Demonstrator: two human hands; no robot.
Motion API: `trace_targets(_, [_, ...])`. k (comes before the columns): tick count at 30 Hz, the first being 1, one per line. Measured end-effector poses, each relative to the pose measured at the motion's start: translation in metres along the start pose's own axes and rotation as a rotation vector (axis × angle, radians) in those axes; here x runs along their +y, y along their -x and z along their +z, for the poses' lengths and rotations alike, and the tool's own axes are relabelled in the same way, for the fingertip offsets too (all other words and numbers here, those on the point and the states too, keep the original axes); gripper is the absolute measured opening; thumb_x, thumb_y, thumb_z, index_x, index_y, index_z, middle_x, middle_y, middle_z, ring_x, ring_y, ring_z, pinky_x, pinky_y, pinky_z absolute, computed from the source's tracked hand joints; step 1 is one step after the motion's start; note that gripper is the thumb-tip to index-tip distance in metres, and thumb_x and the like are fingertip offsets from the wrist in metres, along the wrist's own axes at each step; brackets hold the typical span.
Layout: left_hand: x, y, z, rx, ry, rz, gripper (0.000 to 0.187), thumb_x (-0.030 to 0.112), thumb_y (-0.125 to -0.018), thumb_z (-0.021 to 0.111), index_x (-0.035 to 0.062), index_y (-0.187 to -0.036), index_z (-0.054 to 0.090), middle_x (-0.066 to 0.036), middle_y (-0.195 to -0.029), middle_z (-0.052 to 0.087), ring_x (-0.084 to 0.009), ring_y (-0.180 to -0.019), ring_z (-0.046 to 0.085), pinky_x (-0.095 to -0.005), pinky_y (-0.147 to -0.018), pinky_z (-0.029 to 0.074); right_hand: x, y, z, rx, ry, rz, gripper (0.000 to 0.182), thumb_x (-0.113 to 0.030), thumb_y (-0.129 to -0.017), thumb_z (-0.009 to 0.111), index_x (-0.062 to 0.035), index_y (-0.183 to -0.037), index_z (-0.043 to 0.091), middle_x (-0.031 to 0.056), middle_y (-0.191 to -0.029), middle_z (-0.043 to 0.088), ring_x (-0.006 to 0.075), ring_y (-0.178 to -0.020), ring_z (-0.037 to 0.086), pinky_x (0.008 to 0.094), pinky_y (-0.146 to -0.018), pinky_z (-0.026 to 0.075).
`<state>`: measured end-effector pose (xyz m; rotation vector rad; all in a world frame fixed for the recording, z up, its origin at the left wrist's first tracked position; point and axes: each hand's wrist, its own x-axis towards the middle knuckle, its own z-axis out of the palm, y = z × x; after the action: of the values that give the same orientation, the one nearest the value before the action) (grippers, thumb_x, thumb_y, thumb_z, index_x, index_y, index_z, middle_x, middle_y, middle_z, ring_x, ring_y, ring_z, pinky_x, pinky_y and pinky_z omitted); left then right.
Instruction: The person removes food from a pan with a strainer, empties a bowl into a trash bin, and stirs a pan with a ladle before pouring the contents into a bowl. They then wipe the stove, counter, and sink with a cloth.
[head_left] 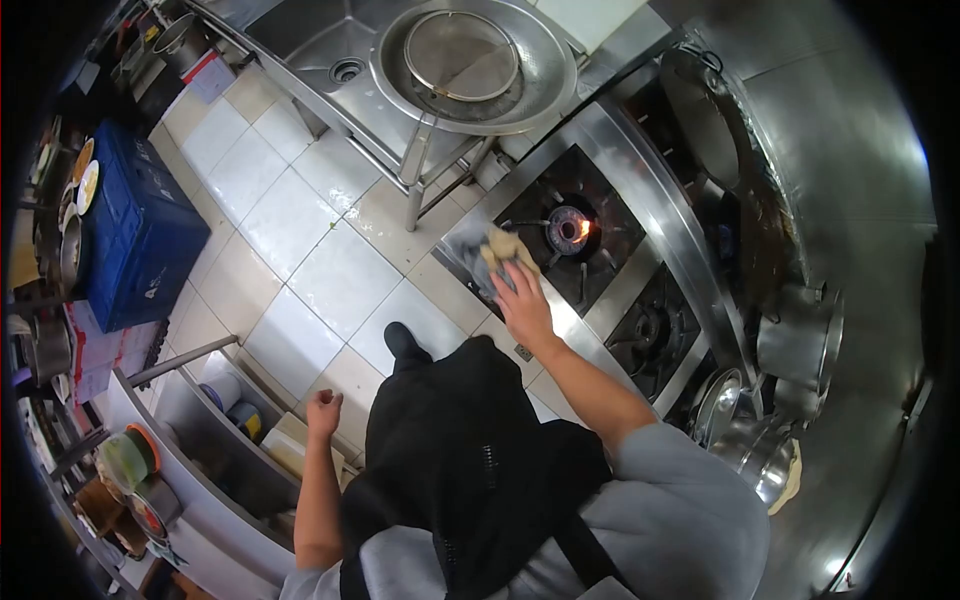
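Observation:
My right hand [522, 305] is pressed on a crumpled yellowish and grey cloth [507, 246], its fingers bent over it. The cloth lies against the front steel edge of the gas stove [590, 310], beside a lit burner [570, 231] with an orange flame. Away from the stove, my left hand [323, 412] hangs at my side above the drawer area, fingers curled in, with nothing seen in it.
A second burner [650, 328] sits nearer me. Beyond the stove stand a large wok [700, 120] and steel pots [795, 340]. A big metal bowl [550, 90] with a strainer [461, 56] rests by the sink [290, 45]. At left is a blue crate [145, 230].

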<state>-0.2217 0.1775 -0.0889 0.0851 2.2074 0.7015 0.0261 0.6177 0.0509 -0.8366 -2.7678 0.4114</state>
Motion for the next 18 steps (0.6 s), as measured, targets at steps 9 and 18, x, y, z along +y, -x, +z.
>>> trace_targets(9, [0.091,0.011,0.047,-0.089,-0.091,0.119,0.049,0.031,-0.084,0.075,-0.0047,-0.116,0.066,-0.018,-0.104,0.073,-0.0298,-0.097,0.070,-0.0389,-0.087,0.054,0.057,-0.118,0.015,-0.048,0.014,-0.128,0.041,0.002,-0.081,0.057,-0.0147,-0.114,0.074,0.0060,-0.136,0.061,0.0298,-0.130,0.052,0.0398,-0.108,0.045])
trace_targets(18, [0.089,0.058,0.038,0.047,-0.069,0.019,0.046,0.029,-0.085,0.075,-0.0047,-0.115,0.065,-0.018,-0.100,0.073,-0.0290,-0.094,0.071,-0.0385,-0.085,0.054,0.253,-0.251,-0.039,0.006,0.327,0.175,0.026,-0.006,-0.086,0.057,-0.0135,-0.103,0.075,0.0079,-0.119,0.069,0.0318,-0.109,0.064,0.0421,-0.096,0.050])
